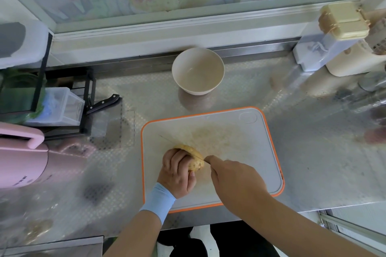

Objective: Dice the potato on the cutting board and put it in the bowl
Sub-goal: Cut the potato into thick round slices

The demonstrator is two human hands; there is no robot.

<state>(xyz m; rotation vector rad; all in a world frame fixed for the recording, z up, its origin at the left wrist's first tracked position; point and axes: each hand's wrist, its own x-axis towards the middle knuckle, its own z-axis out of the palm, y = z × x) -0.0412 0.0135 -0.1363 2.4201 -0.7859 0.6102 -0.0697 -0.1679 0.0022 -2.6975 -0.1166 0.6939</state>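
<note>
The cream bowl [198, 71] stands empty on the steel counter [313, 152], just behind the orange-rimmed cutting board [236, 131]. The potato [196, 159] lies whole on the near left part of the board. The left hand [177, 171] grips it, fingers curled over its top. The right hand [234, 175] is closed round the hidden handle of a knife [167, 140], forefinger stretched along the spine; the blade shows edge-on as a thin line across the potato.

At the left, a clear plastic box [62, 106] sits in a black rack [87, 110], its bluish contents too blurred to tell. A closed beige box with latches [344, 21] is at the far right. The pink appliance [20, 158] bears small print, unreadable.
</note>
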